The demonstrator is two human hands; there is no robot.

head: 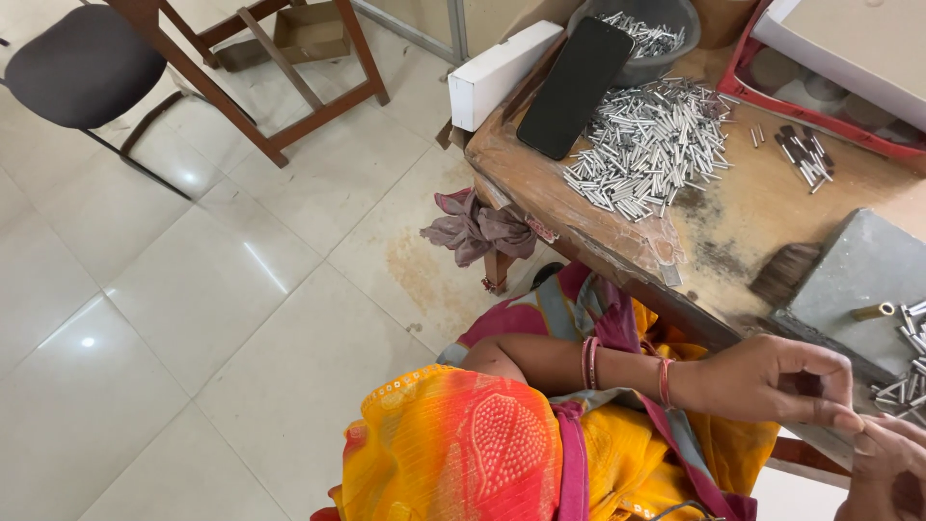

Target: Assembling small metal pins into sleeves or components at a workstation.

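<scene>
My left hand reaches across my lap, bangles on the wrist, with its fingers curled and pinched together. My right hand sits at the bottom right corner, and its fingertips meet those of the left. Whether a small part is pinched between them is hidden. Both hands are just below a grey block with several short silver metal tubes and one brass tube lying on it.
On the wooden table are a big pile of silver tubes, a black phone, a white box, a grey bowl, dark pins and a red tray. A cloth hangs off the table. A chair and wooden frame stand on tiled floor.
</scene>
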